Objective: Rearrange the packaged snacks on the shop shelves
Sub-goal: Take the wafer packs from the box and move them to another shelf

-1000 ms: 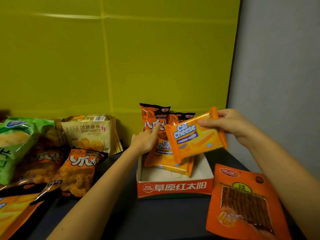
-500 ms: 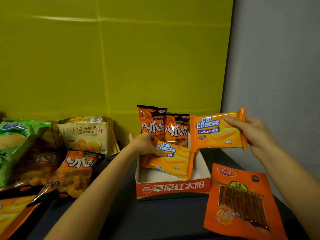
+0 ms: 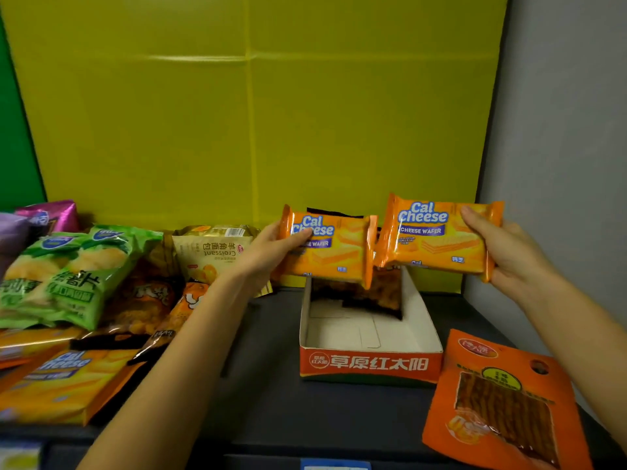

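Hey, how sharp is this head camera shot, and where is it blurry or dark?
Head view: the held-up left pack and right pack read sharp; the big bag at lower left is smeared; the dark packets in the box sit in shadow.

Raised ahead, the left hand (image 3: 271,254) pinches the left Cal Cheese pack (image 3: 336,256), thumb across its front; the right hand (image 3: 509,254) clasps the right Cal Cheese pack (image 3: 436,239) in curled fingers.
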